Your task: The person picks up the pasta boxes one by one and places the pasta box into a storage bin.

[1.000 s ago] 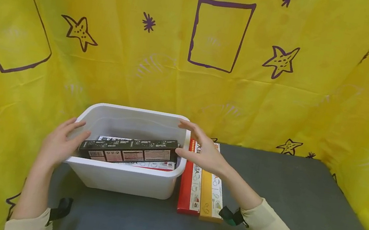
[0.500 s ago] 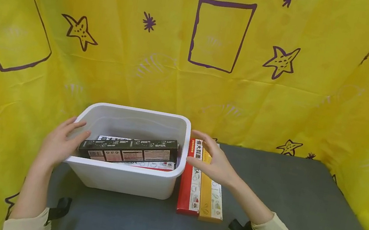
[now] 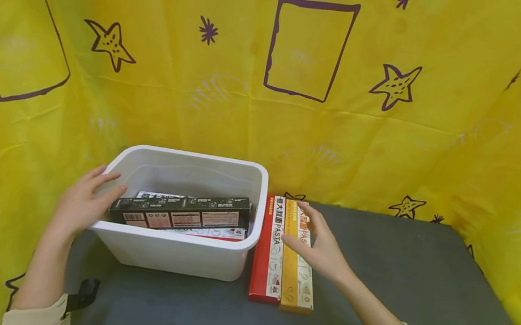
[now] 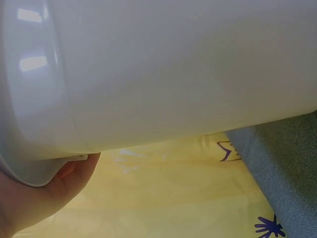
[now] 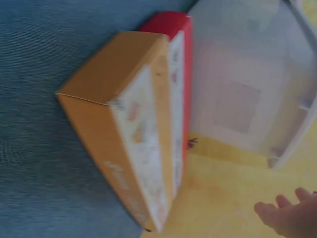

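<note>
A white plastic bin [image 3: 175,252] stands on the grey table with a black box [image 3: 180,210] lying slanted inside it over other flat boxes. My left hand [image 3: 83,201] rests against the bin's left rim, fingers spread; the left wrist view shows the bin's wall [image 4: 173,69] close up over my palm [image 4: 44,193]. Beside the bin on the right lie a red pasta box [image 3: 268,256] and an orange pasta box [image 3: 295,275], also seen as red box [image 5: 178,74] and orange box [image 5: 124,129]. My right hand [image 3: 317,241] hovers over the orange box with relaxed fingers, holding nothing.
A yellow cloth [image 3: 305,78] with purple stars and rectangles walls in the grey table [image 3: 401,278] at the back and both sides. The bin sits at the table's left edge.
My right hand has left the bin's right rim, moved right and down, and is now over the two pasta boxes. The left hand and bin have not moved.
</note>
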### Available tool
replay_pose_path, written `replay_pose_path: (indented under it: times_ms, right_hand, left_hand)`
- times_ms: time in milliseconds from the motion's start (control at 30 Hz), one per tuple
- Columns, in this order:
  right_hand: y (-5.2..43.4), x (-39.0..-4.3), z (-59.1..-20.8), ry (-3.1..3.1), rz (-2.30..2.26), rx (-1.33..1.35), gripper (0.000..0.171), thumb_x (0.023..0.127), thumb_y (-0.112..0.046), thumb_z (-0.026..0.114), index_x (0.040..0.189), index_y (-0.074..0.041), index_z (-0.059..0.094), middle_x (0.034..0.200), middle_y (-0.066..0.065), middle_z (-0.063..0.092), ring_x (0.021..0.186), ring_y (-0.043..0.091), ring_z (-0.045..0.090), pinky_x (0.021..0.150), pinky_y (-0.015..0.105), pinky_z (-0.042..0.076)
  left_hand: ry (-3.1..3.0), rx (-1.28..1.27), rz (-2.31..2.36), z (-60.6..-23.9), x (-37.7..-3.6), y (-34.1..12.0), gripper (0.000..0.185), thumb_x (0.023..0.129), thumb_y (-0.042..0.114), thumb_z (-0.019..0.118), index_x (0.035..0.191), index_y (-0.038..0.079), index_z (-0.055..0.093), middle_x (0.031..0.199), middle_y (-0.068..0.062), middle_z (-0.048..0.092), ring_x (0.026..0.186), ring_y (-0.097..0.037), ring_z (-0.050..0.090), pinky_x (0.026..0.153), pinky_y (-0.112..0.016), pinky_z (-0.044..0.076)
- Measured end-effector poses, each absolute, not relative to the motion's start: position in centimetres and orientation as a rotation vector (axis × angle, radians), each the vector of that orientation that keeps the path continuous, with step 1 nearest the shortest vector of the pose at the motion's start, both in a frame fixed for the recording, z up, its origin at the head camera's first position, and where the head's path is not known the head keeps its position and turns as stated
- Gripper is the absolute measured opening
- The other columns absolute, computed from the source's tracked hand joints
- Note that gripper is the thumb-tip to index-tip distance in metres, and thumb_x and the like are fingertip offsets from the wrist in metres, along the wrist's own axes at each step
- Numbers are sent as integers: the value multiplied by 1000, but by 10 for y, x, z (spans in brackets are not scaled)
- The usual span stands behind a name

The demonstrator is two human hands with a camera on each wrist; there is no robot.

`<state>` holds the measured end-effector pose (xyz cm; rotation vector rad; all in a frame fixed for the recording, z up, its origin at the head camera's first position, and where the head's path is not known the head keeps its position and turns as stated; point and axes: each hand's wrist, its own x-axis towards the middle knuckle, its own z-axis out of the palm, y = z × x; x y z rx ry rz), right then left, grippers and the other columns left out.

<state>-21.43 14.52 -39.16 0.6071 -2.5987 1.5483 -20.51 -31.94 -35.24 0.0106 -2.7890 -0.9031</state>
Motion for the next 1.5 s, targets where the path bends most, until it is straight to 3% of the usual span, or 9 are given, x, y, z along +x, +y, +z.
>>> replay_pose_path:
  times_ms: [433,867,1500]
  right_hand:
    - [157,-199,-425,-2758,1508,422,92,80,-40,77,151,-12,26,152,17,28,135,47,34,103,60,38]
    - [162,-180,-458,-2853,1405,292,112,69,-48,83,153,-8,21,153,12,26,133,31,30,103,58,35]
    - [162,-163,-487,-2915,1381,230,131,60,-52,87,153,-1,11,155,16,20,133,32,27,102,54,35]
  left_hand:
    - [-2809,-13,-858,-352,-205,-319,60,101,43,48,139,-3,48,155,-29,20,134,-59,21,100,-74,19]
    - [-2789,13,-902,-351,-205,-317,61,100,42,49,142,-2,45,155,-28,21,135,-58,21,100,-75,19]
    - [-2789,6,-910,-353,-206,-319,63,101,44,48,143,-2,44,156,-28,21,136,-57,19,101,-75,18]
